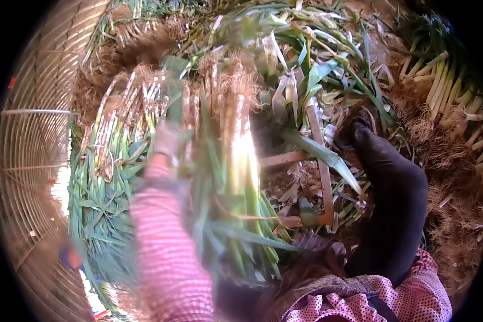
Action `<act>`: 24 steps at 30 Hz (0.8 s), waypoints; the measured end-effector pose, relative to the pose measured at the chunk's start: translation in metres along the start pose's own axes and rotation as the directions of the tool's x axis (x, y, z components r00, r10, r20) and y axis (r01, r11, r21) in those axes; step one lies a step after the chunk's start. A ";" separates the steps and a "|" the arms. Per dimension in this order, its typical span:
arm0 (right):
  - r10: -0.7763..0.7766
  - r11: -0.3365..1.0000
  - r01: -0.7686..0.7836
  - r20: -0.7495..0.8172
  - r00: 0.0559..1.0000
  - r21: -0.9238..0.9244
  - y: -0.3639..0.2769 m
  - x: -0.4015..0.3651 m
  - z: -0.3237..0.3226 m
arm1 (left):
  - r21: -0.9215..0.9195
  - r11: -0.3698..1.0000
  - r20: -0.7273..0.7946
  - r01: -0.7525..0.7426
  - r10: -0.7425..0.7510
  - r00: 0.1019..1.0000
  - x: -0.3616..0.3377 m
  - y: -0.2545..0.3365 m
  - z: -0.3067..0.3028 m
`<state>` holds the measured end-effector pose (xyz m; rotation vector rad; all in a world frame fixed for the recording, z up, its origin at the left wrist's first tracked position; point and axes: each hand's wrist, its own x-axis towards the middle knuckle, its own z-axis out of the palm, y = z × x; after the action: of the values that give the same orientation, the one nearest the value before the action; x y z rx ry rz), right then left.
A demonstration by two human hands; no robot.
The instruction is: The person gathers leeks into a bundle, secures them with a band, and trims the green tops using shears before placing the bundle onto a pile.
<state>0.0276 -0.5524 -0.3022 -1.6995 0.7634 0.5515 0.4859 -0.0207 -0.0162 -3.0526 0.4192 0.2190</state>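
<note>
Centrally, the leeks run top to bottom, just right of the left hand, the only one showing; whether its blurred fingers grip, I cannot tell.

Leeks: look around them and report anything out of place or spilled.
Loose leaves lie strewn around the wooden frame, untidy beside the leeks on the left, which lie roughly side by side, roots one way. One long leaf slants across a bar of the frame. Nothing looks plainly damaged.
</note>
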 end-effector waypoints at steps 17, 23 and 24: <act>-0.084 0.968 0.088 -0.026 0.996 0.237 0.085 -0.052 -0.060 | -0.974 0.178 0.027 0.137 -0.513 0.858 -0.165 0.006 0.008; -0.165 0.846 0.234 -0.182 0.969 0.479 -0.048 -0.175 -0.141 | -0.538 0.547 -0.093 0.642 -0.795 0.600 -0.265 -0.143 0.026; -0.245 0.843 0.276 -0.128 0.961 0.462 -0.087 -0.192 -0.132 | -0.456 0.604 -0.136 0.654 -0.773 0.619 -0.267 -0.115 0.019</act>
<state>-0.0423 -0.6276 -0.0760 -1.3293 0.6331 0.1004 0.2601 0.1619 0.0082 -3.2838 -1.0100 -0.2903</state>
